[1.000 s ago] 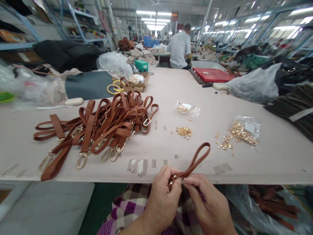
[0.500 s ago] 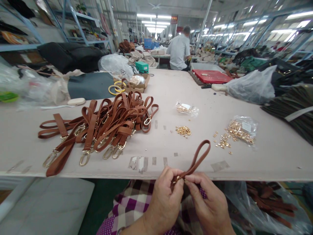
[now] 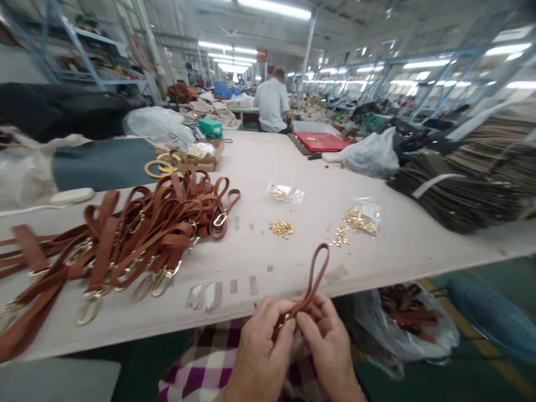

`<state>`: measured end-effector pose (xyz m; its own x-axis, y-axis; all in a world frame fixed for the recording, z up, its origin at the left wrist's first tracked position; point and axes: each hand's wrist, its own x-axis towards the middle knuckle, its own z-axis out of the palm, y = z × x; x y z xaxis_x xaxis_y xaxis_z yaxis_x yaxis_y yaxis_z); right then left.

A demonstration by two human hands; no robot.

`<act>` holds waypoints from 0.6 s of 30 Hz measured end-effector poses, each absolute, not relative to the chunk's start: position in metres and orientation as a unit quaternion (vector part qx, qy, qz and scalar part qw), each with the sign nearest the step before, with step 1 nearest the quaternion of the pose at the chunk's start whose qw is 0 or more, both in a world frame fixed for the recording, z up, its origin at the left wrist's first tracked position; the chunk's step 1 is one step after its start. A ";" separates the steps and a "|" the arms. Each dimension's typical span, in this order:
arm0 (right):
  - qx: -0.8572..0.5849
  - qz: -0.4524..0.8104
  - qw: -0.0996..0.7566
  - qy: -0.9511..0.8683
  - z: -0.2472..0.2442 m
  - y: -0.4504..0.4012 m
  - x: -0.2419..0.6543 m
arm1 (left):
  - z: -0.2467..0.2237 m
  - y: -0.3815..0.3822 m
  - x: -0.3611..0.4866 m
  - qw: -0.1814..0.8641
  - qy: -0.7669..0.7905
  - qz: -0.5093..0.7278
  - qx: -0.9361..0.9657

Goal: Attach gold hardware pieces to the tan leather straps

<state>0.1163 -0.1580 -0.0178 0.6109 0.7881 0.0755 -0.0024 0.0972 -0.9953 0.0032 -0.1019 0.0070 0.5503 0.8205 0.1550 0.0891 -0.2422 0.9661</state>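
Note:
A looped brown leather strap (image 3: pixel 317 272) is held between my two hands just in front of the table edge, its loop standing up above my fingers. My left hand (image 3: pixel 263 340) pinches its lower part, where a bit of gold metal shows. Close beside it, my right hand (image 3: pixel 326 340) grips the strap at the base of the loop. The fingertips hide most of the lower end. On the table to the left lies a heap of similar brown straps (image 3: pixel 167 218) with gold clasps. Beyond my hands sits a small pile of gold metal pieces (image 3: pixel 281 228).
Clear bags of gold pieces (image 3: pixel 362 216) lie at centre and right. Dark stacked material (image 3: pixel 456 190) covers the right side. Below the edge hangs a plastic bag (image 3: pixel 446 335) of brown straps. Yellow rings (image 3: pixel 161 166) and a green box (image 3: pixel 210 128) are at the back left; a person (image 3: pixel 271 104) sits farther off.
The view has turned to the right, so the table and its things appear shifted left and tilted. Both hands keep hold of the strap, and my right fingers have closed in around the loop's base.

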 end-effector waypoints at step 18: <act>-0.650 0.161 0.730 -0.136 -0.065 -0.242 0.204 | -0.047 -0.147 0.051 0.474 0.226 0.342 0.780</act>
